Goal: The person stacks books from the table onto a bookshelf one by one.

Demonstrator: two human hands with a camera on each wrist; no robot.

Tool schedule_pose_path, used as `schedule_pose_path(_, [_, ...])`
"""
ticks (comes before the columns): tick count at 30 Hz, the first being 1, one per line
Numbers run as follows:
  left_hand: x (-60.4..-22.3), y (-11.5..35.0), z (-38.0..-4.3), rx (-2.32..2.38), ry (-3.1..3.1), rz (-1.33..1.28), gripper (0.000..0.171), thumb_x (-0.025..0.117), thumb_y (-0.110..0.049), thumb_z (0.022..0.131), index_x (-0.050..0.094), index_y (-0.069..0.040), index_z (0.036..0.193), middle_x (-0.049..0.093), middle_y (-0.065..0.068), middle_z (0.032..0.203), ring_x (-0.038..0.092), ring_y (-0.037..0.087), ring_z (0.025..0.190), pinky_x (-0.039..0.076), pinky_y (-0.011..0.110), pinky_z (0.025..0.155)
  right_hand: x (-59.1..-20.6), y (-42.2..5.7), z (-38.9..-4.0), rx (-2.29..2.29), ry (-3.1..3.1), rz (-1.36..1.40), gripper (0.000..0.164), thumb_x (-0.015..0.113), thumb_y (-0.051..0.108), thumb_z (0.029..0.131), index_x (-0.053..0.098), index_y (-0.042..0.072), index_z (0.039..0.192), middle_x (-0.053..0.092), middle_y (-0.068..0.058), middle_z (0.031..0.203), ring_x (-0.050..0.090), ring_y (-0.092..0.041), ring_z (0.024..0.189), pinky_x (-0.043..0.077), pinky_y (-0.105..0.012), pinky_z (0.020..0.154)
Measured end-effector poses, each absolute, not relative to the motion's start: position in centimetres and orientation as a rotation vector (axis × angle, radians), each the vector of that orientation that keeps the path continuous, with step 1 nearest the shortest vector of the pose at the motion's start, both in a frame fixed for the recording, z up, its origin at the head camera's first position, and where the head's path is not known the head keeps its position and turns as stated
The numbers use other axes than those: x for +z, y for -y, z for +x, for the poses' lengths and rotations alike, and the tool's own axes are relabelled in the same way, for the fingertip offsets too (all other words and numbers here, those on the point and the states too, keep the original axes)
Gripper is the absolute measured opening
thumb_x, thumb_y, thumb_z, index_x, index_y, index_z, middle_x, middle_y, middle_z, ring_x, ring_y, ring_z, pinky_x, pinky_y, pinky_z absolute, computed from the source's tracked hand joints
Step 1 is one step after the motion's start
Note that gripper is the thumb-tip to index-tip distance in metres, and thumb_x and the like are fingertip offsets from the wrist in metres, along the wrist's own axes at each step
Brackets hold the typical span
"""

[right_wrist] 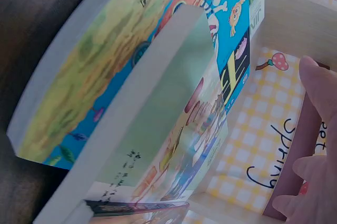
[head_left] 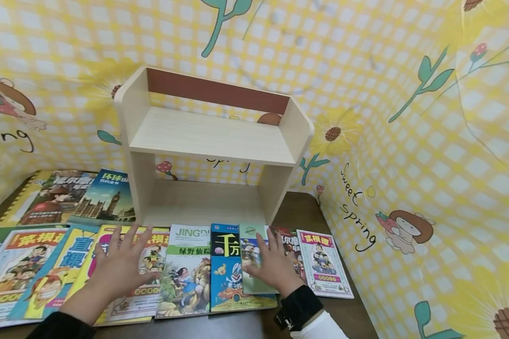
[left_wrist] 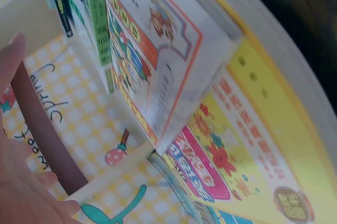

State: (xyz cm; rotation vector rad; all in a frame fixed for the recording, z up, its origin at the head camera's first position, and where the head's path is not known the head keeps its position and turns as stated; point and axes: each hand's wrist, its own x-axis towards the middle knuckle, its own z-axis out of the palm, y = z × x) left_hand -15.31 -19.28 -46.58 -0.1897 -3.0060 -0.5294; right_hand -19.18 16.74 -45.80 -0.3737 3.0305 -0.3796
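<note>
My left hand (head_left: 120, 266), fingers spread, is over a yellow book (head_left: 96, 235) and a white book with an orange title (head_left: 146, 296). In the left wrist view the white book (left_wrist: 152, 50) overlaps the yellow one (left_wrist: 263, 129). My right hand (head_left: 277, 268) is likewise spread, above a pale green book (head_left: 258, 285) that lies partly over a blue book (head_left: 225, 273). The right wrist view shows the pale green book (right_wrist: 158, 124) beside that hand's fingers (right_wrist: 316, 182). Between the hands lies a book with a green title band (head_left: 184, 282). Neither hand grips anything.
A pale wooden two-tier shelf (head_left: 212, 136) stands behind the books, its tiers bare. More books lie at the left, including one with a clock tower (head_left: 106, 200), and a pink-framed book (head_left: 326, 266) at the right. Yellow checked cloth (head_left: 365, 70) covers the walls around the dark table (head_left: 297, 212).
</note>
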Motion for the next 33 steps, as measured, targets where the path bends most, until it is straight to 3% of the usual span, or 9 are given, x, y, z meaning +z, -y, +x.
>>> schedule_pose_path(6, [-46.6, 18.3, -15.0, -0.515, 3.001, -0.226, 0.114, 0.082, -0.057, 0.064, 0.024, -0.016, 0.153, 0.018, 0.027, 0.153, 0.008, 0.057, 0.136, 0.009, 0.084, 0.092, -45.9, -17.0, -18.9, -0.479, -3.012, -0.370, 0.090, 0.069, 0.056, 0.082, 0.028, 0.021, 0.154, 0.019, -0.015, 0.159, 0.018, -0.044, 0.143, 0.022, -0.078, 0.098])
schedule_pose_path(13, [-47.2, 16.6, -14.6, -0.462, 2.972, -0.304, 0.115, 0.084, -0.057, 0.060, 0.028, -0.017, 0.152, 0.025, 0.022, 0.151, 0.020, 0.053, 0.133, 0.023, 0.081, 0.092, -46.8, -18.7, -19.2, -0.629, -3.068, -0.327, 0.082, 0.072, 0.046, 0.084, 0.038, 0.007, 0.148, 0.036, -0.022, 0.149, 0.036, -0.041, 0.136, 0.036, -0.061, 0.103])
schedule_pose_path(17, [-47.4, 15.8, -14.4, -0.455, 2.942, -0.357, 0.111, 0.086, -0.054, 0.060, 0.033, -0.018, 0.151, 0.026, 0.021, 0.152, 0.029, 0.052, 0.130, 0.031, 0.077, 0.092, -47.6, -20.8, -19.7, -0.681, -3.071, -0.231, 0.078, 0.071, 0.041, 0.086, 0.040, 0.003, 0.146, 0.038, -0.025, 0.147, 0.039, -0.043, 0.132, 0.041, -0.060, 0.098])
schedule_pose_path(26, [-47.1, 14.5, -13.9, -0.575, 2.926, -0.446, 0.096, 0.088, -0.041, 0.064, 0.042, -0.021, 0.147, 0.039, 0.021, 0.143, 0.040, 0.048, 0.123, 0.041, 0.068, 0.090, -49.7, -25.5, -20.8, -0.719, -3.121, 0.075, 0.070, 0.072, 0.032, 0.086, 0.045, -0.004, 0.140, 0.047, -0.028, 0.138, 0.047, -0.044, 0.124, 0.043, -0.057, 0.098])
schedule_pose_path(33, [-47.1, 13.5, -13.3, -0.625, 2.965, -0.427, 0.089, 0.086, -0.040, 0.067, 0.046, -0.026, 0.145, 0.043, 0.019, 0.140, 0.042, 0.046, 0.124, 0.040, 0.069, 0.091, -50.6, -29.1, -21.2, -0.730, -3.170, 0.299, 0.067, 0.074, 0.028, 0.082, 0.050, -0.010, 0.132, 0.050, -0.033, 0.130, 0.047, -0.050, 0.120, 0.043, -0.060, 0.094])
